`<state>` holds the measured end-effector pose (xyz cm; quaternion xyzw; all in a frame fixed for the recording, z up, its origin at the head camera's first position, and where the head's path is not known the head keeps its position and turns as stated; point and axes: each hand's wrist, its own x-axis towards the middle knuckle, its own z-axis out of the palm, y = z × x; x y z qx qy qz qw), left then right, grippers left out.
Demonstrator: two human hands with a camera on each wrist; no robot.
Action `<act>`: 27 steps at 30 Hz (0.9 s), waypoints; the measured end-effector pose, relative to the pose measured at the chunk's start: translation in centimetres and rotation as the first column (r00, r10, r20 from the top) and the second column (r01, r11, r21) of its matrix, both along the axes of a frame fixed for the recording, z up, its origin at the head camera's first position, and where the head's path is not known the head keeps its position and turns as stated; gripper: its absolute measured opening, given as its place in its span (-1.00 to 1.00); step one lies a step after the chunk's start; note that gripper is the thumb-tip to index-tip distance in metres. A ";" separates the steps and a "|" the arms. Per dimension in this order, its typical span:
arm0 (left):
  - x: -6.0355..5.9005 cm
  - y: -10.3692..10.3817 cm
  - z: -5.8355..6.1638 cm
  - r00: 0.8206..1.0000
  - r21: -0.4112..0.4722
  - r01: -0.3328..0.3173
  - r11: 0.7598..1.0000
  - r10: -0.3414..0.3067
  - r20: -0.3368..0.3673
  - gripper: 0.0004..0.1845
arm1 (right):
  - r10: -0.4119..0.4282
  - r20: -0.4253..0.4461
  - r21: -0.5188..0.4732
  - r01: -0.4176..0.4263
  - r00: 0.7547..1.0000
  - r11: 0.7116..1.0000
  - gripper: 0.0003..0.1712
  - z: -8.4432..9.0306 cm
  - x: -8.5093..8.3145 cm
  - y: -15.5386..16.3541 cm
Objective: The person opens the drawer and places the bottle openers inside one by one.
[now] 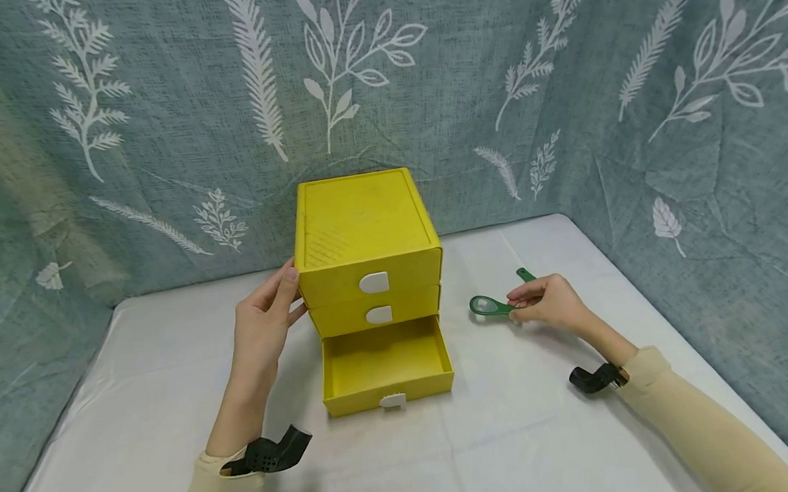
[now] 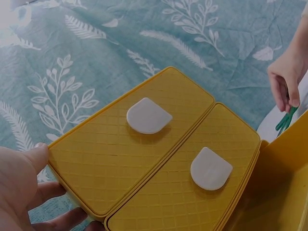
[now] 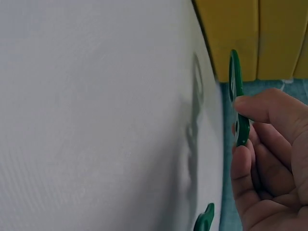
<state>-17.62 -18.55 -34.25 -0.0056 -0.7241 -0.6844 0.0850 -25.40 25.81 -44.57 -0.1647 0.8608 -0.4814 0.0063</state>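
A yellow three-drawer box (image 1: 366,218) stands on the white-covered table, with white tabs on its drawer fronts. Its bottom drawer (image 1: 394,390) is pulled out and bare inside; the upper two are closed. My left hand (image 1: 265,318) rests against the box's left side, thumb at the front edge, fingers spread along the side in the left wrist view. To the right of the box, my right hand (image 1: 551,305) pinches a small green magnifying glass (image 3: 236,72) by its handle, the lens end pointing toward the box. Behind that hand lies another green piece (image 1: 525,274), partly hidden.
The white cloth (image 1: 508,432) covers the table around the box. Close behind the box hangs a blue-green curtain (image 1: 184,138) with white leaf prints, which also runs along both sides of the table.
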 end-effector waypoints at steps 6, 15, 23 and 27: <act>0.0 -0.1 -0.1 1.000 0.007 0.002 1.000 -0.002 -0.005 -0.40 | 0.017 0.029 -0.056 -0.016 0.999 0.998 -0.61 0.6 0.5 -0.6; 0.0 -0.1 0.0 1.000 -0.006 0.020 1.000 -0.020 -0.018 -0.43 | 0.053 0.026 -0.085 -0.051 0.998 0.995 -0.59 1.9 1.5 -1.1; -0.1 -0.1 0.0 1.000 -0.008 0.019 1.000 -0.019 -0.019 -0.43 | 0.102 -0.042 -0.093 -0.106 0.994 0.990 -0.64 3.3 3.4 -2.2; 0.0 -0.2 0.0 1.000 -0.008 0.014 1.000 -0.014 -0.012 -0.43 | 0.146 -0.074 -0.126 -0.155 0.986 0.980 -0.66 4.1 4.4 -3.8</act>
